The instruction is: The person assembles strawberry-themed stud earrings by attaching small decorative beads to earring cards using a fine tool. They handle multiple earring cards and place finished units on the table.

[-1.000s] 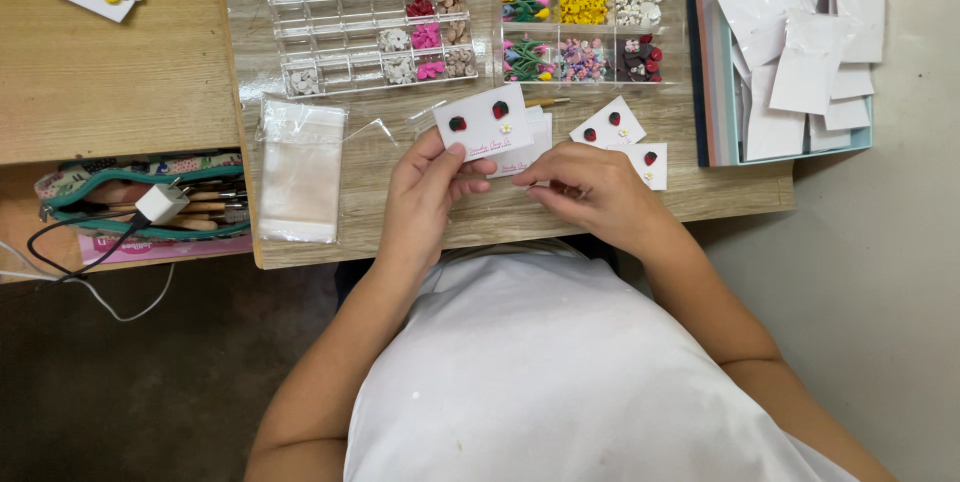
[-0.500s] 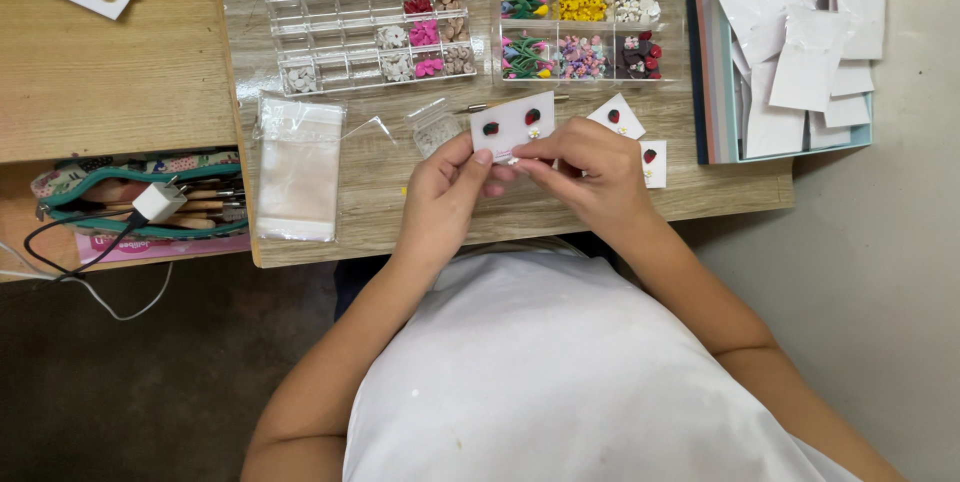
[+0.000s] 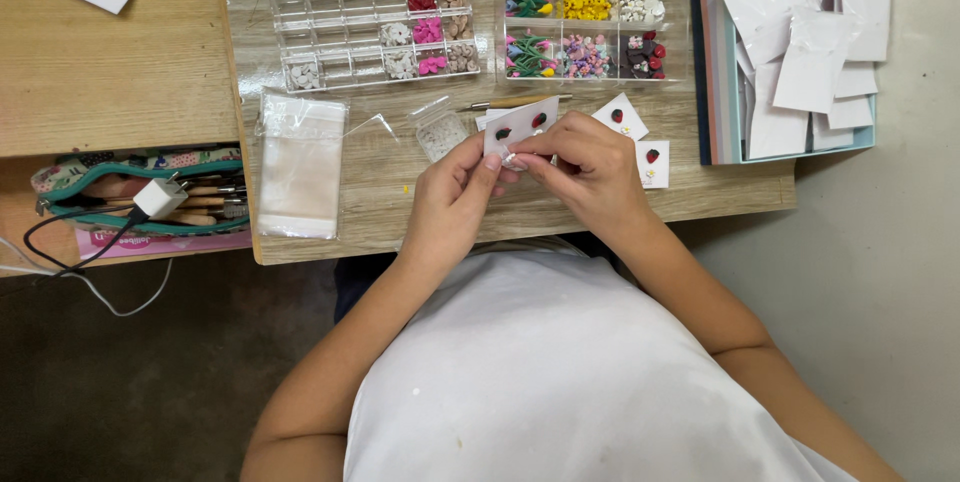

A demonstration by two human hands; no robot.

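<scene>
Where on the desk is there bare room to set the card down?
Bare wood lies between the plastic bags and the left hand, and along the desk's front edge right of the right hand. It is crowded by the bead trays and the box of cards.

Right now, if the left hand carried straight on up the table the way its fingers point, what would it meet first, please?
Probably the small clear bag lying just beyond the white earring card that the left hand holds. Past it sits the clear compartment box. Height above the table is unclear, so the hand might pass over the bag.
</scene>
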